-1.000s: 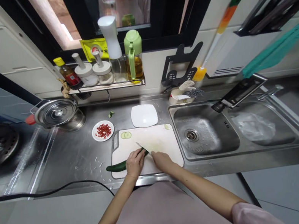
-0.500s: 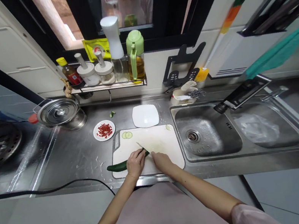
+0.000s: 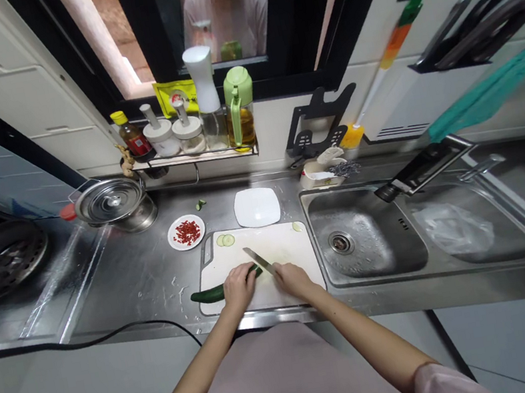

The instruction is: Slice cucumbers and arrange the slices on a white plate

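Note:
A dark green cucumber [image 3: 207,294] lies across the near left part of a white cutting board [image 3: 285,240]. My left hand [image 3: 238,287] is curled over its right end and holds it down. My right hand [image 3: 293,279] grips a knife [image 3: 259,261], whose blade points up and left with its tip over the board beside the cucumber's cut end. Two cucumber slices [image 3: 225,240] rest at the board's far left corner, and one more slice [image 3: 297,225] lies at its far right edge.
A small plate of chopped red chili [image 3: 186,232] and a white square plate [image 3: 257,206] sit behind the board. A lidded steel pot [image 3: 114,202] stands at left, a sink [image 3: 367,242] at right. A condiment rack [image 3: 194,155] lines the wall. A black cable [image 3: 114,332] runs along the counter edge.
The knife blade has lifted and shifted slightly right off the cucumber end. Both hands stay on the board. The view has tilted a little.

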{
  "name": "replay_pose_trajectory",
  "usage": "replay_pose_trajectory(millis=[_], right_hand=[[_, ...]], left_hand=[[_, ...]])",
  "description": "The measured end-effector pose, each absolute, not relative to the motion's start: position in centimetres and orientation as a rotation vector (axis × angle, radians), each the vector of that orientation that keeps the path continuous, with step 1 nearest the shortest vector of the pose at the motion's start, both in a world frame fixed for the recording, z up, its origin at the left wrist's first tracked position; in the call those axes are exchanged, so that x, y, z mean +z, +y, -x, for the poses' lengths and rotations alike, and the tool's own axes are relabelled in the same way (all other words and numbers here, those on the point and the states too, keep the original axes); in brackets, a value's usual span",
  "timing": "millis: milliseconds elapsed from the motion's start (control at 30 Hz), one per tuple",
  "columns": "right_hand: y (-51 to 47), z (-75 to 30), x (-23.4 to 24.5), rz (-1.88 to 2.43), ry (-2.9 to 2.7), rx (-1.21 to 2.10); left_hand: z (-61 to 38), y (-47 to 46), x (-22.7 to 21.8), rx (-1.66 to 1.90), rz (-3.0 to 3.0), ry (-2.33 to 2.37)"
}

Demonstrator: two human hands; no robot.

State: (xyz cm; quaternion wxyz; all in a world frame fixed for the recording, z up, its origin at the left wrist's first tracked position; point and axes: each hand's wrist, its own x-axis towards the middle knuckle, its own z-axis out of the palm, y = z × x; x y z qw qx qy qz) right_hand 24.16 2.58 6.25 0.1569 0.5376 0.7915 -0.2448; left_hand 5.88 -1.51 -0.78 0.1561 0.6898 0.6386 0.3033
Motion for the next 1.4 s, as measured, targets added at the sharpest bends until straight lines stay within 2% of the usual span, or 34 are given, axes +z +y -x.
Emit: replay_pose_trajectory(millis=[167, 267, 467, 600, 800, 1000, 1167, 1400], right_hand=[[2.6, -26.1, 7.8, -1.609, 2.335, -0.442], [2.6, -27.1, 8.5, -1.625, 2.380, -0.342], [2.2, -28.1, 8.9, -1.607, 2.443, -0.296], [1.6, -28.5, 8.6, -1.596, 2.503, -0.276], [1.4, -29.0, 8.0, -1.586, 2.521, -0.266], [1.5, -29.7, 7.6, -1.606, 2.441, -0.286], [1.7, -30.0, 7.4, -1.606, 2.394, -0.285], [2.1, -30.0, 6.8, -1.606, 2.384, -0.248]], left_hand=[[-5.8, 0.0, 1.5, 1.073, -1.594, 1.969], [-5.8, 1.9, 3.1, 1.127, -1.576, 1.935], [-6.8, 4.9, 6.1, 0.683, -1.892, 1.641], [-7.4, 5.5, 6.8, 0.416, -1.882, 1.527], [-7.8, 6.2, 4.5, 0.533, -1.609, 1.501], [-6.1, 7.9, 1.3, 0.719, -1.230, 1.843], [-3.3, 9.3, 0.2, 0.655, -1.116, 2.154], [-2.4, 10.2, -0.4, 0.572, -1.155, 2.314]])
